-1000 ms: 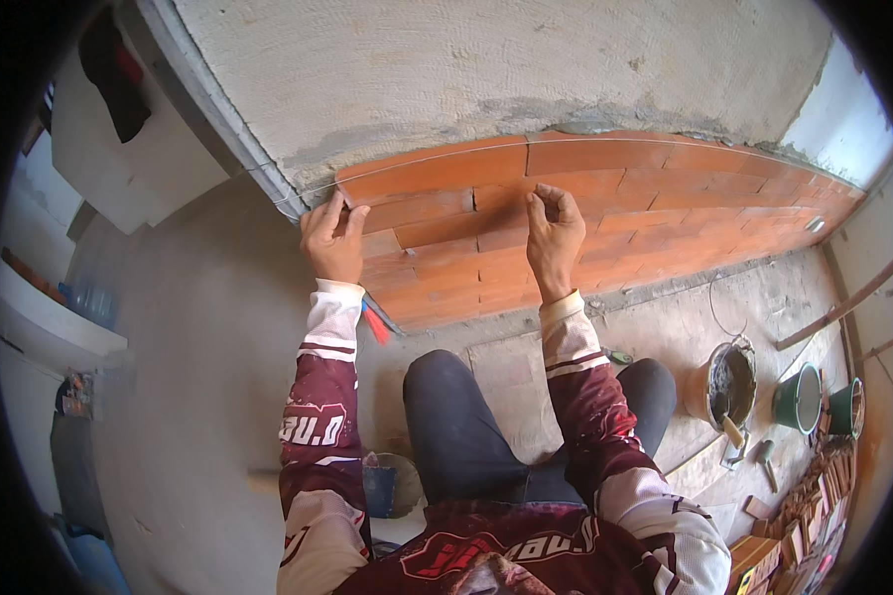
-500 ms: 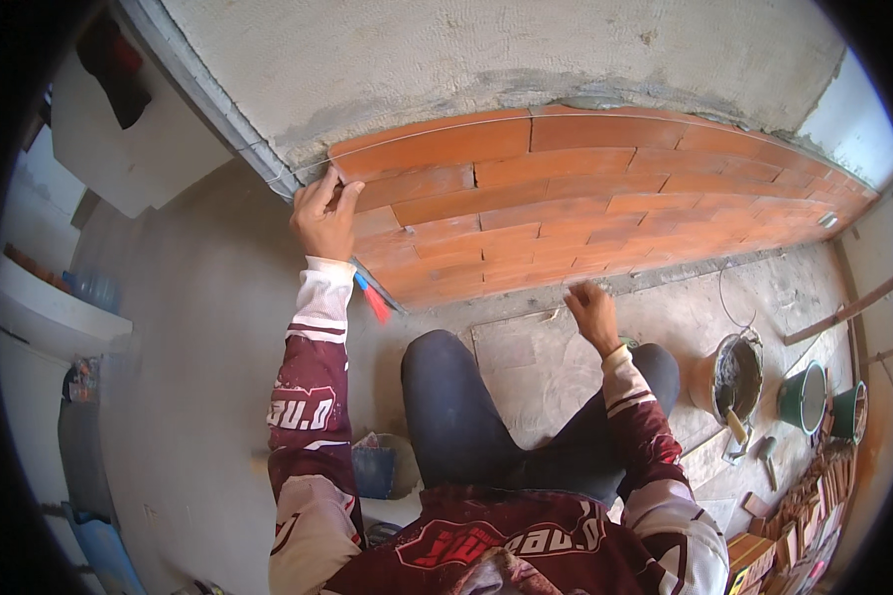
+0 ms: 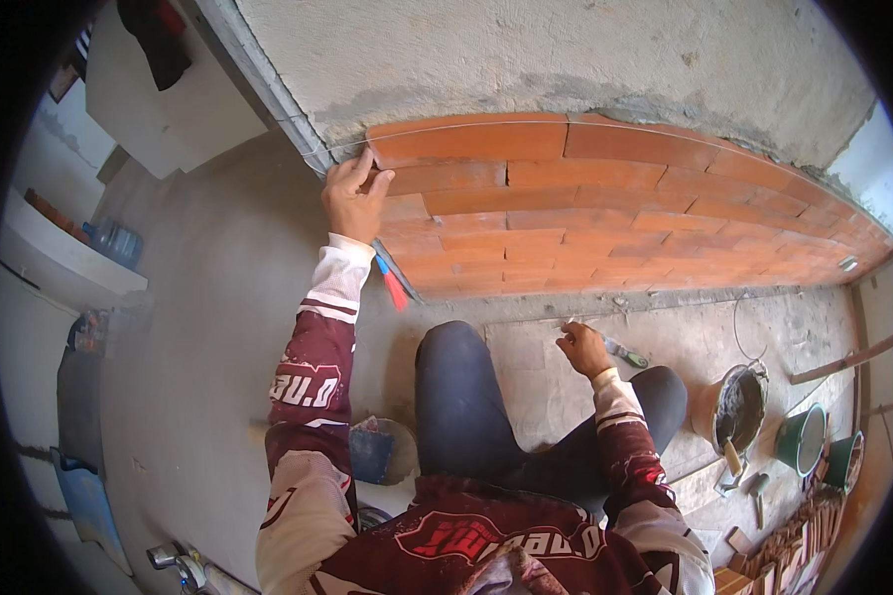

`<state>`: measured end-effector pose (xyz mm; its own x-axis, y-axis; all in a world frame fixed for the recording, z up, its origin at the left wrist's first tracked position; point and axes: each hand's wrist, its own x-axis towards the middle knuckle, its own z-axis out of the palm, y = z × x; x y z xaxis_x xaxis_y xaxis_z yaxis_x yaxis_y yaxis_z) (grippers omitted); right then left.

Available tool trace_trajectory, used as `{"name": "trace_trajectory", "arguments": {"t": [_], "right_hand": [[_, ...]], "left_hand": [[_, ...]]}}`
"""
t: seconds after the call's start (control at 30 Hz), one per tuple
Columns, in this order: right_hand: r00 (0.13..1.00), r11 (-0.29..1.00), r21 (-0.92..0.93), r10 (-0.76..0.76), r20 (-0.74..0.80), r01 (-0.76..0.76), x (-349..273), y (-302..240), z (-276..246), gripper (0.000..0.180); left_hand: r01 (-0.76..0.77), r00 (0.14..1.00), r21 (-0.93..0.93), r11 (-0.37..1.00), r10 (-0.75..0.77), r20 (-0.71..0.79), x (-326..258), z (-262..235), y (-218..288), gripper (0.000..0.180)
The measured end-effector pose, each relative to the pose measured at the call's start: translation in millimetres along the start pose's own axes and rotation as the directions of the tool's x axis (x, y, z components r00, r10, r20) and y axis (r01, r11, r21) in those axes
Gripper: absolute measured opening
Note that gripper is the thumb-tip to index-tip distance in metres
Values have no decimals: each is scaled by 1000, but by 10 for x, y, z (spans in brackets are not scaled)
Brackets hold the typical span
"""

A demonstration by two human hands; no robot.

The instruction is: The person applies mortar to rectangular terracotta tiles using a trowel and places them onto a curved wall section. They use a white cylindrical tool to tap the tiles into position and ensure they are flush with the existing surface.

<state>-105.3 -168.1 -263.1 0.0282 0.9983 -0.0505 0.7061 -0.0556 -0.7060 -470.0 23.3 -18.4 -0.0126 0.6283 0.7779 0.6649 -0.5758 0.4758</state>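
My left hand [image 3: 355, 201] is raised to the left end of the brick wall [image 3: 526, 213]. Its fingers are bent, with the fingertips at the end of the top orange brick [image 3: 466, 141]; whatever they pinch is hidden. A thin white string [image 3: 446, 126] runs along the top course, just above that hand. My right hand [image 3: 585, 351] hovers over the floor before the wall, its fingers pinched together. A tiny pale bit shows at those fingertips, too small to name. Beside it on the floor lies a green-handled scraper [image 3: 627, 352].
To the right stand a mortar bucket [image 3: 712, 405], a trowel [image 3: 732, 466] and green buckets [image 3: 802, 440]. Stacked bricks [image 3: 789, 543] fill the lower right. A blue-and-red brush [image 3: 391, 283] leans by the wall's left end. A blue container [image 3: 372, 454] sits beside my left leg.
The view has shifted, so the wall sits farther right. My left hand stays at the brick's end. My right hand has drawn back from the wall toward me, and the scraper now shows.
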Motion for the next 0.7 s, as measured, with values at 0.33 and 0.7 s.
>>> {"name": "trace_trajectory", "arguments": {"t": [0.33, 0.7], "right_hand": [[972, 986, -159, -4, 237, 43, -49, 115, 152, 37], [972, 978, -193, -27, 232, 73, -111, 144, 218, 39]], "left_hand": [[48, 998, -74, 996, -51, -40, 1, 38, 1, 36], [57, 997, -103, 993, -61, -37, 9, 67, -17, 37]]}}
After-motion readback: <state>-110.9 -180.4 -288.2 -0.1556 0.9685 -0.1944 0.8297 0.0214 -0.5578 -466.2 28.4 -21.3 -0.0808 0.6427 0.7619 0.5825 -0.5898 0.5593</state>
